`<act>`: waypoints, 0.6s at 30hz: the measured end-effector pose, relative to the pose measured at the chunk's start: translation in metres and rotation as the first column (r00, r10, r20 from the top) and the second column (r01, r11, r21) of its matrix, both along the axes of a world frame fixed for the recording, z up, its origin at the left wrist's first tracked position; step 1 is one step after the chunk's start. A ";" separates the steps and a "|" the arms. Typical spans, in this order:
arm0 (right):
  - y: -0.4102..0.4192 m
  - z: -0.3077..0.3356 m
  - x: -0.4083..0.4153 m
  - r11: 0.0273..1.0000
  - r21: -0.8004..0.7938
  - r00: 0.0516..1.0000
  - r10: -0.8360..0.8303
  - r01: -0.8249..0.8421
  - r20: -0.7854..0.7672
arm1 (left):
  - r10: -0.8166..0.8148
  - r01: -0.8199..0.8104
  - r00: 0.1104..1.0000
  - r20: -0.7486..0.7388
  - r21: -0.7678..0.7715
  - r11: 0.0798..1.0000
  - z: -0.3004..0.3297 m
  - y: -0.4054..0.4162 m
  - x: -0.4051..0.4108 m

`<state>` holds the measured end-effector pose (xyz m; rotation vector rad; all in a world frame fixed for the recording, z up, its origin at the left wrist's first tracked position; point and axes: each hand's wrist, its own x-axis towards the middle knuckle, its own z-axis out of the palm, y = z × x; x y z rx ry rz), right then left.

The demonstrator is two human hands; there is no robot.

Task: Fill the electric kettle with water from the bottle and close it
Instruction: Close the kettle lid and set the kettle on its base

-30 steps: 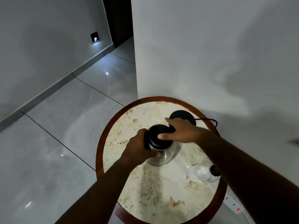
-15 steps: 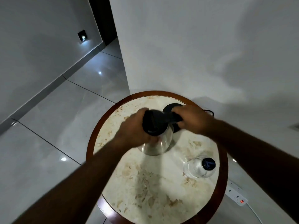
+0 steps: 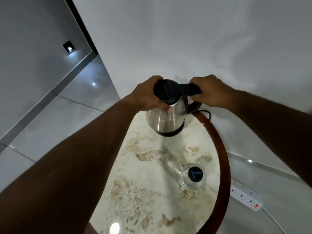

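A steel electric kettle [image 3: 166, 121] with a black lid [image 3: 166, 90], which is down, is at the far side of the round marble table [image 3: 152, 191]. My left hand [image 3: 146, 97] clasps its upper body and lid rim. My right hand [image 3: 208, 92] grips the black handle. I cannot tell whether the kettle is on its base, which it hides, or just above it. A clear water bottle [image 3: 192, 179] with a dark cap stands upright, capped, near the table's right edge, apart from both hands.
The table has a dark wooden rim [image 3: 222, 159] and stands against a white wall. A black cord [image 3: 206, 114] runs off behind the kettle. A white power strip [image 3: 245, 196] with a red light lies on the tiled floor at the right.
The kettle has moved away from me toward the table's far edge, over where the black base showed. My right hand has shifted from the lid onto the handle. The view has tilted.
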<state>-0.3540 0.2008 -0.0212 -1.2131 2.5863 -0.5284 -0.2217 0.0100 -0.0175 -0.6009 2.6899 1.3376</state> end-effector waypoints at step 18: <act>0.007 -0.028 0.000 0.989 -0.026 0.984 -0.140 0.143 0.109 | -0.017 0.004 0.996 0.083 0.159 0.987 -0.031 -0.004 -0.015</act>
